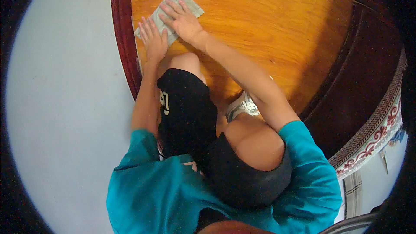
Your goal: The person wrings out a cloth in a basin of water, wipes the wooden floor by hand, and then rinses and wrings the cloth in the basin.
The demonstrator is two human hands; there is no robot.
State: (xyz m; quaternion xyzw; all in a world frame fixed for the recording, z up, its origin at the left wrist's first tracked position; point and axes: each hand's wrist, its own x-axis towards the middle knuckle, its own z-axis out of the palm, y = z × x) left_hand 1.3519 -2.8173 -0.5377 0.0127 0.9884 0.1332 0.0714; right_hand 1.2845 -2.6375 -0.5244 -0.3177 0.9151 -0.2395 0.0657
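Note:
A light grey-green cloth lies spread on the orange-brown wood floor, near the dark red skirting. My left hand rests on the cloth's lower left part, palm down with its fingers stretched out. Up and to the right of it, my right hand presses flat on the upper part of the same cloth, fingers spread. The two hands are close together but apart. Neither hand grips the cloth; both lie on top of it.
Dark red skirting runs along the pale wall at the left. At the right stands dark wooden furniture with a patterned, fringed cloth. My bent knees and a white shoe are below the hands.

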